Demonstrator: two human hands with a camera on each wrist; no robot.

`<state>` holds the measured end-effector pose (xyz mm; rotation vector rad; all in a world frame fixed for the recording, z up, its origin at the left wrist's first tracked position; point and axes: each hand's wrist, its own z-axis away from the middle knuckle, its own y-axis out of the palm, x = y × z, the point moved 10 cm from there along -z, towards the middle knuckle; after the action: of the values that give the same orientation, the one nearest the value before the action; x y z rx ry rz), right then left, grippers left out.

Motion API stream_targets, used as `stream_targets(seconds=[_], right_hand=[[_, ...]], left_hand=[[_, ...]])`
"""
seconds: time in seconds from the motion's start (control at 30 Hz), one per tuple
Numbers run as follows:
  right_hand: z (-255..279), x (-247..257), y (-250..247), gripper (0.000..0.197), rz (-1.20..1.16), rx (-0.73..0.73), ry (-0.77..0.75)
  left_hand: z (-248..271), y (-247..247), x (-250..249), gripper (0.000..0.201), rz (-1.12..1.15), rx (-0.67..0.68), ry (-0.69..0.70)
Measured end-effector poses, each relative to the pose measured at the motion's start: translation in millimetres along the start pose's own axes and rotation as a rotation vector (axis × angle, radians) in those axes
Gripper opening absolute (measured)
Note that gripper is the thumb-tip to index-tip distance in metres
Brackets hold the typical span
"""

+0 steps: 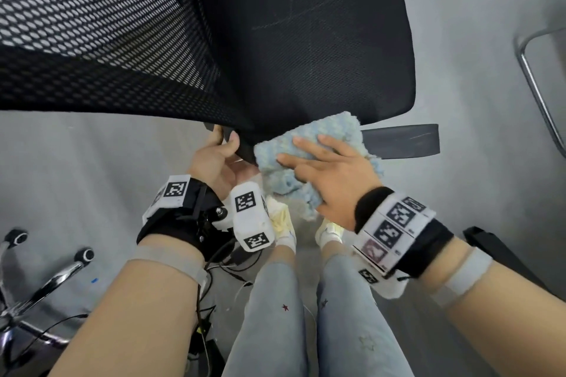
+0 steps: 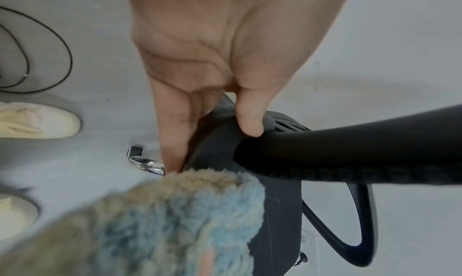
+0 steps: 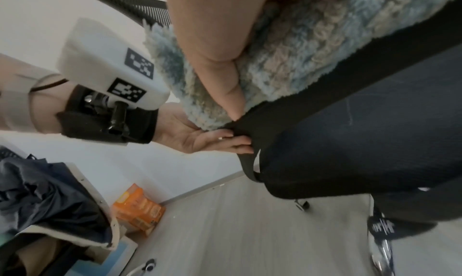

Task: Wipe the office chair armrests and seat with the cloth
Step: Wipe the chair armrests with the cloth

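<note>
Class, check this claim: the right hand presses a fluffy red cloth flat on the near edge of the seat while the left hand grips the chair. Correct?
Not quite: the head view shows the cloth is light blue. The right hand presses it on the seat; the left hand grips the chair.

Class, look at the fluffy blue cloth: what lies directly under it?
The cloth lies over the near edge of the black seat, pressed flat by the right hand. The armrest continues beside it; the part beneath is covered.

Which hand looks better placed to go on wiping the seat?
The right hand: it lies flat on the cloth at the seat edge. The left hand grips the chair's edge, steadying it.
</note>
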<state>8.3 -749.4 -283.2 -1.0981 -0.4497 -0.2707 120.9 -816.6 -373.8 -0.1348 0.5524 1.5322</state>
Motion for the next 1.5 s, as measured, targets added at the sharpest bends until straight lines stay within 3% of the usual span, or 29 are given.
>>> stream_targets(seconds=[0.1, 0.23, 0.33, 0.43, 0.5, 0.63, 0.73, 0.8, 0.9, 0.97, 1.07, 1.17, 1.23, 1.3, 1.4, 1.5], right_hand=[[-7, 10, -1, 0.037, 0.003, -0.013, 0.014], [-41, 27, 7, 0.051, -0.016, 0.049, -0.010], [-31, 20, 4, 0.040, -0.010, -0.034, -0.043], [-1, -4, 4, 0.028, -0.019, -0.057, -0.028], [22, -33, 0, 0.034, -0.013, -0.088, 0.061], [65, -91, -21, 0.068, -0.104, -0.282, 0.383], [77, -101, -26, 0.067, -0.266, -0.427, 0.642], [54, -76, -22, 0.061, -0.175, -0.401, 0.593], [2, -27, 11, 0.053, -0.070, -0.110, 0.349], [-11, -10, 14, 0.027, -0.146, -0.105, 0.226], [0, -16, 6, 0.021, -0.049, -0.169, 0.115], [40, -74, -13, 0.040, -0.023, -0.306, 0.338], [76, -116, -27, 0.056, -0.145, -0.446, 0.558], [100, -144, -25, 0.057, -0.364, -0.513, 0.736], [106, -151, -20, 0.061, -0.504, -0.523, 0.832], [104, -144, -22, 0.061, -0.530, -0.533, 0.809]], left_hand=[[-1, 2, 6, 0.044, 0.024, 0.004, -0.019], [4, 4, 19, 0.048, 0.049, 0.012, -0.224], [-4, -7, 1, 0.043, -0.001, -0.088, -0.022], [1, 4, -5, 0.035, -0.210, -0.060, 0.081], [4, 8, -2, 0.029, -0.261, -0.038, 0.079], [5, 11, 1, 0.030, -0.234, -0.026, 0.069], [8, 15, 6, 0.038, -0.209, -0.030, 0.059], [10, 16, 8, 0.039, -0.188, -0.049, 0.056], [14, 17, 7, 0.035, -0.214, -0.073, 0.067], [16, 12, 3, 0.036, -0.254, -0.116, 0.100], [15, 4, -7, 0.039, -0.285, -0.177, 0.136], [17, 6, -16, 0.041, -0.298, -0.171, 0.160], [19, 7, -20, 0.039, -0.370, -0.190, 0.187], [24, 2, -22, 0.038, -0.452, -0.255, 0.186], [38, -4, -31, 0.007, -0.748, -0.387, 0.248], [53, 48, -35, 0.022, -1.170, -0.251, 0.484]])
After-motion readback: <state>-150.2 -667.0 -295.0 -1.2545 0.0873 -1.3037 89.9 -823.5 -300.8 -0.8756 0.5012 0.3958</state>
